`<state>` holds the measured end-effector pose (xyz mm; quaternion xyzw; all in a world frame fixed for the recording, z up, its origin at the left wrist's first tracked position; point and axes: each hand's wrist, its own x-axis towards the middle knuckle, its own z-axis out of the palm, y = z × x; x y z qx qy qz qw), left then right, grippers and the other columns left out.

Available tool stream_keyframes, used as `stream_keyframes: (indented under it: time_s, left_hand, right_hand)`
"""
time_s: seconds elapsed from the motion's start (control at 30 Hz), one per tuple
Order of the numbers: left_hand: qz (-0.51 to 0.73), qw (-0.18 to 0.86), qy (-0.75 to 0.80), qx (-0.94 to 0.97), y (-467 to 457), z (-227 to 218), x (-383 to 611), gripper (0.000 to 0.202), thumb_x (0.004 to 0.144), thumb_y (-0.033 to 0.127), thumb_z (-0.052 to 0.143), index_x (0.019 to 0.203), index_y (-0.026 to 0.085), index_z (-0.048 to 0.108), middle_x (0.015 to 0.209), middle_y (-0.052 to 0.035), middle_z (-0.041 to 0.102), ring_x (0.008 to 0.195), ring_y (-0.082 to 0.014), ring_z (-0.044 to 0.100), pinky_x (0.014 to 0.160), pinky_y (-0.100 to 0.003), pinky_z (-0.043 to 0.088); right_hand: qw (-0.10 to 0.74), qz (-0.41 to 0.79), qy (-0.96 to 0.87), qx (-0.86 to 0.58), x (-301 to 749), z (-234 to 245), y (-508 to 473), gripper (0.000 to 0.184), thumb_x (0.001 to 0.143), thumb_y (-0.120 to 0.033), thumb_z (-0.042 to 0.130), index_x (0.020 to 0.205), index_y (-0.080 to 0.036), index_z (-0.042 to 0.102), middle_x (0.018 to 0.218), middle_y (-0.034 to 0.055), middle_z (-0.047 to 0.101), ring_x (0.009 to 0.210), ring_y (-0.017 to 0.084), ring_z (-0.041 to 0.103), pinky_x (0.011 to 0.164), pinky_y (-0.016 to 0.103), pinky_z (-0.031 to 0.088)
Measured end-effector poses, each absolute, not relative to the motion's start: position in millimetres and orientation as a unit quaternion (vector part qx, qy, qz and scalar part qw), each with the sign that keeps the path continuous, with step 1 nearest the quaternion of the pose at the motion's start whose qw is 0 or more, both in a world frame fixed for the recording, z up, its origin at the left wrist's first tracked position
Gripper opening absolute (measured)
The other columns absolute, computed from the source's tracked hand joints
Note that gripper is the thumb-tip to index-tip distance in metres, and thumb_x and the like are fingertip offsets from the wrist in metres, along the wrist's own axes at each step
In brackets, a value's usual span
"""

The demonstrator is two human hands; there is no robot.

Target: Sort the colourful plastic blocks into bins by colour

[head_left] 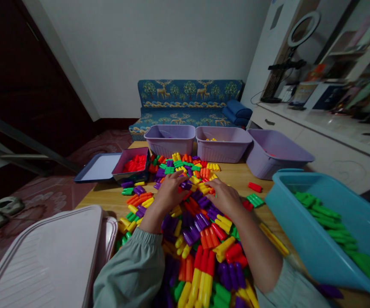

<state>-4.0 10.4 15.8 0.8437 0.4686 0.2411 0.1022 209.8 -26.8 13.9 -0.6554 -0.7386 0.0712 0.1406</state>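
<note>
The wooden tabletop (234, 171) shows as a strip between the heaped blocks (200, 239) and a smooth teal bin (285, 218) on the right; purple bins (221, 152) line the far edge, and pale ridged lids (53, 256) lie at the near left. The blocks are glossy plastic, rounded tubes joined side by side. Left hand (171, 190) and right hand (225, 196) reach over their middle, fingers bent; I cannot tell whether either grips one.
</note>
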Motion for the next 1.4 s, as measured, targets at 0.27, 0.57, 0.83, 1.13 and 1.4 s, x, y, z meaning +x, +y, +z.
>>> stream_keyframes:
  time_s: [0.27, 0.57, 0.83, 1.13, 1.4]
  left_hand:
    - [0.178, 0.059, 0.420, 0.888, -3.4, -2.6, 30.6, 0.044, 0.090, 0.041, 0.054, 0.131, 0.027, 0.057, 0.143, -0.0143, 0.045, 0.133, -0.0316, 0.042, 0.109, -0.052, 0.033]
    - [0.239, 0.102, 0.404, 0.877, 5.0, -10.2, 29.1, 0.036, 0.084, 0.036, 0.062, 0.117, 0.021, 0.065, 0.117, -0.0124, 0.058, 0.106, -0.0251, 0.057, 0.093, -0.040, 0.047]
    - [0.317, 0.197, 0.418, 0.828, 8.3, -9.1, 21.3, 0.045, 0.085, 0.046, 0.060, 0.119, 0.016, 0.064, 0.110, -0.0125, 0.062, 0.100, -0.0232, 0.061, 0.089, -0.036, 0.050]
    - [0.240, 0.169, 0.447, 0.845, 6.4, -15.0, 22.5, 0.055, 0.078, 0.021, 0.062, 0.133, 0.023, 0.054, 0.138, -0.0107, 0.050, 0.119, -0.0246, 0.056, 0.099, -0.038, 0.048]
    - [0.214, 0.166, 0.462, 0.845, 1.0, -6.3, 24.6, 0.053, 0.071, 0.023, 0.063, 0.124, 0.021, 0.061, 0.124, -0.0093, 0.054, 0.105, -0.0230, 0.062, 0.089, -0.032, 0.053]
  right_hand:
    - [0.176, 0.019, -0.774, -0.608, 210.3, 8.7, -27.5, 0.033, 0.075, -0.016, 0.064, 0.108, -0.022, 0.064, 0.134, 0.0055, 0.057, 0.118, 0.027, 0.047, 0.095, 0.041, 0.040]
    - [0.187, 0.023, -0.794, -0.578, 208.4, 3.1, -21.6, 0.028, 0.071, -0.014, 0.065, 0.098, -0.021, 0.065, 0.095, 0.0059, 0.067, 0.096, 0.022, 0.056, 0.093, 0.037, 0.036]
    - [0.211, 0.049, -0.796, -0.565, 209.6, 2.8, -20.0, 0.023, 0.085, -0.021, 0.054, 0.104, -0.021, 0.066, 0.102, 0.0065, 0.069, 0.099, 0.021, 0.058, 0.091, 0.033, 0.037]
    - [0.344, 0.185, -0.643, -0.659, 216.6, -0.4, -11.2, 0.022, 0.082, -0.038, 0.050, 0.074, -0.019, 0.059, 0.065, 0.0002, 0.058, 0.064, 0.016, 0.053, 0.058, 0.024, 0.036]
    - [0.383, 0.259, -0.632, -0.621, 213.3, -12.7, -6.6, 0.024, 0.079, -0.039, 0.053, 0.079, -0.017, 0.062, 0.067, 0.0008, 0.062, 0.063, 0.015, 0.056, 0.060, 0.024, 0.041]
